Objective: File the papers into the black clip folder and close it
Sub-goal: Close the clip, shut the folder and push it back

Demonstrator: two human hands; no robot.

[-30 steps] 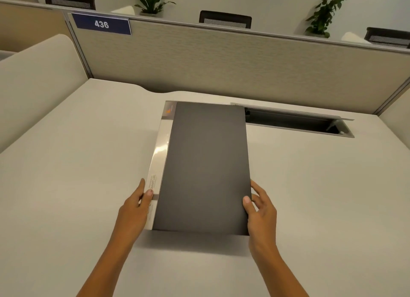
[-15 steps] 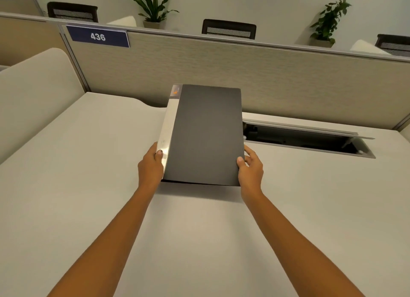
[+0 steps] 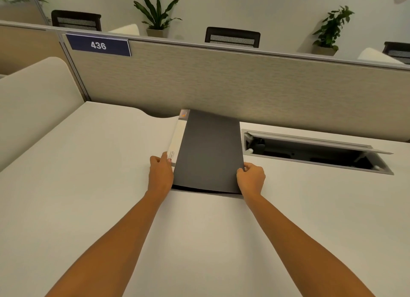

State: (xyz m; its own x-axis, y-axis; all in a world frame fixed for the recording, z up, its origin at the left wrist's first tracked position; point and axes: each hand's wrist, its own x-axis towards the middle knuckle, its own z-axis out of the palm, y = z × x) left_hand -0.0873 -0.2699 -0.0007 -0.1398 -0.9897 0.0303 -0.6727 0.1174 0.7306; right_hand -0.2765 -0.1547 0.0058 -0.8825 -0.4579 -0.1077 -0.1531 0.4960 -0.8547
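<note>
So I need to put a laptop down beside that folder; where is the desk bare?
Left of the black folder, the desk is bare out to the curved side panel. The near strip under both forearms is bare too. Right is tighter: the open cable hatch sits just past the right hand.

Both your bare forearms reach straight forward, nearly parallel and converging slightly toward the wrists. Your left hand (image 3: 160, 174) is palm-down, fingers together and extended, the thumb (image 3: 166, 159) pressed forward on a flat edge. Your right hand (image 3: 251, 175) is curled into a loose fist, knuckles up, fingertips pinching at the opposite side.
</note>
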